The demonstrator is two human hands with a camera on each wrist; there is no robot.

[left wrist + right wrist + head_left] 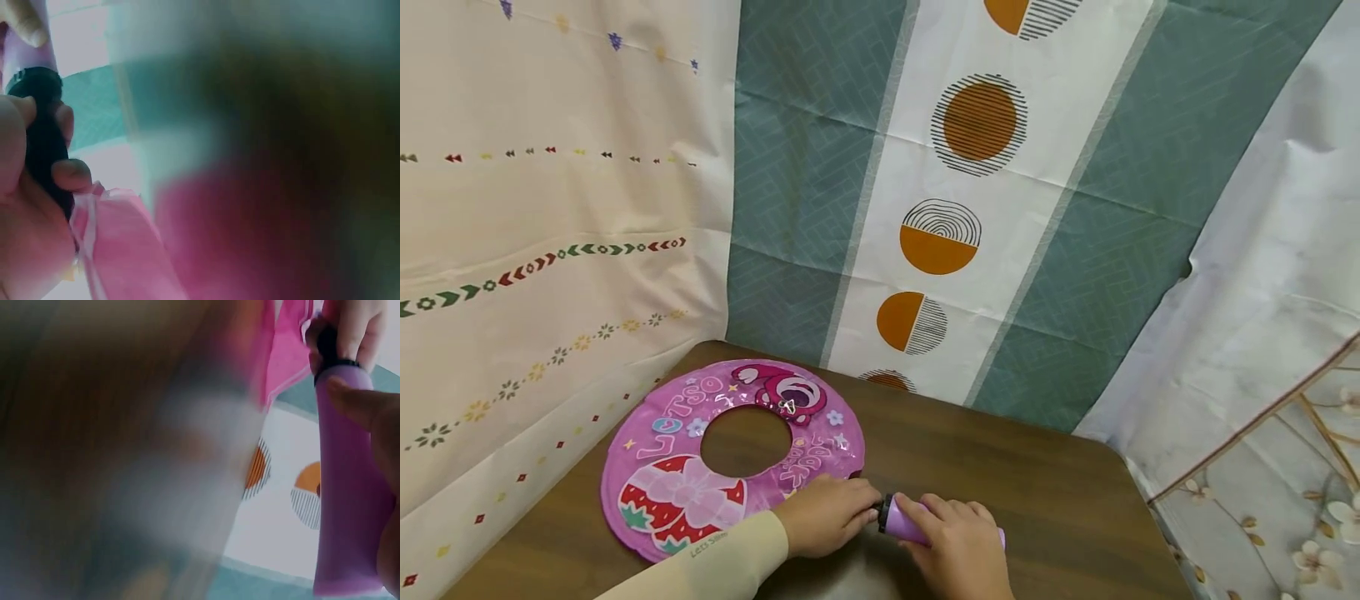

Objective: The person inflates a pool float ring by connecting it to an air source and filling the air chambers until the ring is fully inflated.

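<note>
A purple hand pump with a black neck lies between my two hands in front of the swim ring. My right hand grips its purple barrel, the thumb laid along it near the black collar. The black neck is held in the fingers of my left hand, close against the ring's near right edge. Pink with strawberries, lettering and a bear print, the round swim ring lies flat and looks partly filled. Its pink edge reaches my left fingers in the left wrist view; the neck's tip is hidden there.
The brown wooden table carries the ring on its left side. Patterned cloths hang around it: a cream cloth at left, a green and white curtain behind, and a floral white cloth at right.
</note>
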